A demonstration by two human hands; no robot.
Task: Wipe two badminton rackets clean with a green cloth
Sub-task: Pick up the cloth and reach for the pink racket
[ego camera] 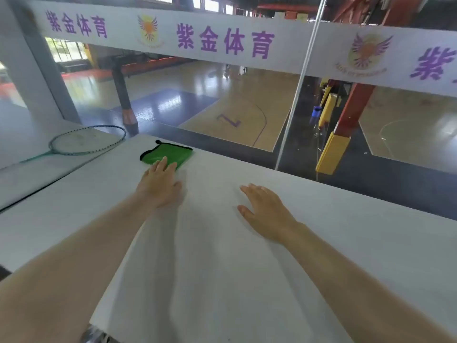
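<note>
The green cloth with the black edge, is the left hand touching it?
Touching. The head view shows the left hand lying flat, its fingertips overlapping the green cloth's near edge.

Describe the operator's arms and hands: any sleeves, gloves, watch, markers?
Both forearms are bare for as far as they show, with no sleeve edge visible. The left hand and right hand wear no gloves. No watch, band, ring, cable or tracking marker shows on either wrist or on the fingers.
</note>
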